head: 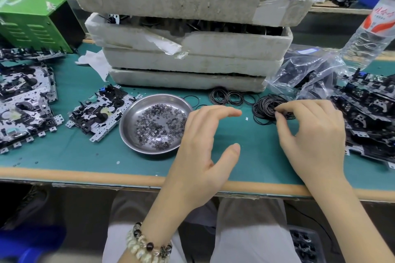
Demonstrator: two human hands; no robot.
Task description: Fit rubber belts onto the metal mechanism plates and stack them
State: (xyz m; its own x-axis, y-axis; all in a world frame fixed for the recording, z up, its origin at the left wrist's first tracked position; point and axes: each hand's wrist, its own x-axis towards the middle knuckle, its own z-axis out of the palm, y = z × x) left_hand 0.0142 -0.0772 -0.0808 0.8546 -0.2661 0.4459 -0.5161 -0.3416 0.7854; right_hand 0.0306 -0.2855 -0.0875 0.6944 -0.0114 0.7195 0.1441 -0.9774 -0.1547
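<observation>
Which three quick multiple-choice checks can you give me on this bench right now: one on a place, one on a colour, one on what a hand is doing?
1. Where is the metal bowl?
A) next to the left hand, on its left
B) at the far right end of the bench
C) off the bench, on the lap

2. What colour is the bench mat?
A) red
B) teal green
C) white

3. What is the right hand doing?
A) pinching at the pile of rubber belts
B) lying flat and empty
C) raised out of frame

Answers:
1 A: the bowl lies just left of that hand, which covers part of its right rim.
2 B: the surface around the bowl is teal green.
3 A: its curled fingertips and thumb meet on the black loops.
</observation>
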